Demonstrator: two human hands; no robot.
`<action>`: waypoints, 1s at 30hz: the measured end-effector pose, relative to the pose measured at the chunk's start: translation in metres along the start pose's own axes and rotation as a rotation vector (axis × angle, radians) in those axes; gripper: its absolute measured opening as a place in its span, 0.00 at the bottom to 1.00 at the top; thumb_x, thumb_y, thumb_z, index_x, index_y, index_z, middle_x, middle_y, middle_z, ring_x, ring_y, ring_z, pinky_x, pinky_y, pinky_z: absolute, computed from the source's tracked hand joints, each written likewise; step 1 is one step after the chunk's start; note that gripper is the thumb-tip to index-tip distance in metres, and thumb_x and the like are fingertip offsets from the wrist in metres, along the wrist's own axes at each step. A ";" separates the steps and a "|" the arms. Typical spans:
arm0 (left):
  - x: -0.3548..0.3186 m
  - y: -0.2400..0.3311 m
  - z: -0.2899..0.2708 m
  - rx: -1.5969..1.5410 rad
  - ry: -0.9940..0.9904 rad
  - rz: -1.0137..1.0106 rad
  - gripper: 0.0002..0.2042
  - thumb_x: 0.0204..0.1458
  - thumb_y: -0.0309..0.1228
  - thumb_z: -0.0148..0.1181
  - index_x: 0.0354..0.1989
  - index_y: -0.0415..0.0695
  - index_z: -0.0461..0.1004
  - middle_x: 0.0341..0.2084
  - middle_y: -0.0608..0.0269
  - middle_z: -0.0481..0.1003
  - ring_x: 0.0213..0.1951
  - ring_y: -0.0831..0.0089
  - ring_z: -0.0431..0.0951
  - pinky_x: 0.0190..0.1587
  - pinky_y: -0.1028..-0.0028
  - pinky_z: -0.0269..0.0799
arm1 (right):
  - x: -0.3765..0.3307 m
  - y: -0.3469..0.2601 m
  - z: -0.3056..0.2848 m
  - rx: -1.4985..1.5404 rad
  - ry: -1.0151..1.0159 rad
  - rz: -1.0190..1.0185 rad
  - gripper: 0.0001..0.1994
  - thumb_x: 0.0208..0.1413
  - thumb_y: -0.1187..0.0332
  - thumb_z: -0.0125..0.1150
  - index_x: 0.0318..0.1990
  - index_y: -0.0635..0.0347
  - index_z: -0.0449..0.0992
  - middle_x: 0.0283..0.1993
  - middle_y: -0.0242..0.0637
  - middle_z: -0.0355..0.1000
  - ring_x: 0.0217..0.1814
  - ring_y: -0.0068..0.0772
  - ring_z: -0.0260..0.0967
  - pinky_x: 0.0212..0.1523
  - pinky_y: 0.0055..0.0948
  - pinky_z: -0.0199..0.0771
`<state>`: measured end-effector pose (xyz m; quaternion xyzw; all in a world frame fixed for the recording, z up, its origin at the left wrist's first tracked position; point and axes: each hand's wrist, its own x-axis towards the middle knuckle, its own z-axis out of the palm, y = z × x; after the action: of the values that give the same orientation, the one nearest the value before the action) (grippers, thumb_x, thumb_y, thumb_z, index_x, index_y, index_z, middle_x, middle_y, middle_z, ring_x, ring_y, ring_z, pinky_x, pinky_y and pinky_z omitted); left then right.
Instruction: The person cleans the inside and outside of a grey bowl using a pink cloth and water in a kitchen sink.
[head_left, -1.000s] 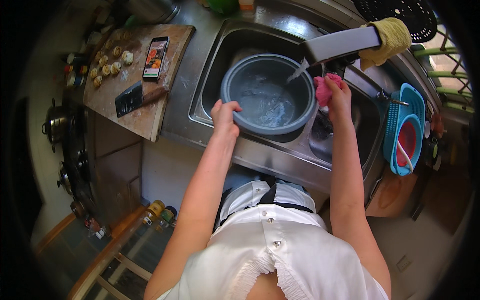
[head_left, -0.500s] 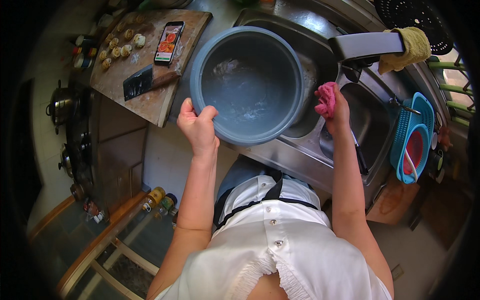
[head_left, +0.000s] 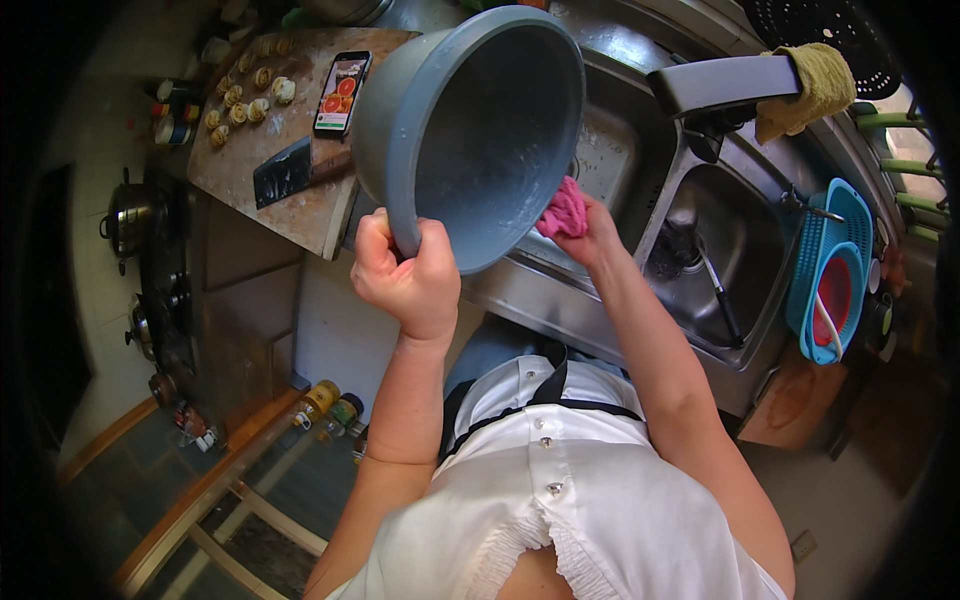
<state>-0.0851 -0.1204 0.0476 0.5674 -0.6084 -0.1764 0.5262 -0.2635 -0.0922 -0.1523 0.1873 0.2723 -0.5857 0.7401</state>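
A large blue-grey basin (head_left: 480,140) is tilted up on its side over the left sink bowl (head_left: 610,150), its opening facing right. My left hand (head_left: 405,268) grips the basin's near left rim, thumb over the edge. In my right hand (head_left: 590,235) is a bunched pink cloth (head_left: 565,210), held against or very close to the basin's lower right rim. Whether the cloth touches the rim, I cannot tell.
Left of the basin, a floury wooden board (head_left: 225,170) carries a phone (head_left: 341,95), a cleaver (head_left: 285,172) and several dough rolls (head_left: 258,108). The faucet (head_left: 725,85) has a yellow cloth (head_left: 815,85) draped on it. A long-handled tool (head_left: 718,290) lies in the right sink bowl (head_left: 690,230); blue baskets (head_left: 830,270) stand beyond.
The basin has gone from nearly level to tipped on its side, its left part raised. My right hand has moved left with the pink cloth to the basin's rim.
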 end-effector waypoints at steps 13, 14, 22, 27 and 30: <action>0.002 0.010 -0.008 0.282 0.044 0.614 0.08 0.38 0.15 0.57 0.26 0.40 0.66 0.16 0.63 0.68 0.15 0.71 0.67 0.21 0.78 0.65 | -0.003 0.030 0.088 0.089 -0.193 0.043 0.32 0.61 0.40 0.29 0.63 0.54 0.58 0.66 0.44 0.56 0.68 0.52 0.50 0.64 0.63 0.46; 0.004 0.013 -0.009 0.293 0.051 0.647 0.08 0.38 0.15 0.57 0.26 0.40 0.66 0.16 0.63 0.68 0.15 0.71 0.67 0.21 0.78 0.66 | 0.001 0.030 0.085 0.110 -0.230 0.068 0.33 0.61 0.39 0.29 0.63 0.54 0.58 0.66 0.44 0.55 0.68 0.53 0.50 0.64 0.64 0.46; 0.005 0.022 -0.020 0.270 0.084 0.663 0.09 0.37 0.16 0.58 0.27 0.39 0.68 0.17 0.63 0.69 0.15 0.70 0.67 0.21 0.77 0.66 | -0.002 0.032 0.098 0.129 -0.427 0.133 0.35 0.58 0.38 0.36 0.63 0.55 0.58 0.66 0.47 0.55 0.67 0.55 0.51 0.64 0.62 0.47; 0.004 0.027 -0.032 0.359 0.217 0.298 0.06 0.40 0.20 0.57 0.26 0.39 0.67 0.17 0.67 0.69 0.16 0.77 0.66 0.22 0.77 0.65 | 0.018 0.015 0.062 0.242 -0.484 0.178 0.24 0.55 0.45 0.53 0.48 0.55 0.70 0.47 0.42 0.71 0.51 0.46 0.67 0.51 0.51 0.67; 0.020 0.030 -0.046 -0.220 0.240 -0.155 0.06 0.39 0.16 0.51 0.25 0.40 0.66 0.22 0.67 0.70 0.24 0.80 0.67 0.33 0.80 0.65 | 0.025 -0.011 0.024 0.163 -0.434 0.171 0.14 0.52 0.54 0.62 0.36 0.53 0.70 0.32 0.32 0.70 0.36 0.35 0.68 0.42 0.41 0.71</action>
<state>-0.0583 -0.1113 0.0984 0.5687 -0.4727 -0.2130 0.6385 -0.2653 -0.1281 -0.1480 0.1386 0.0419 -0.5675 0.8105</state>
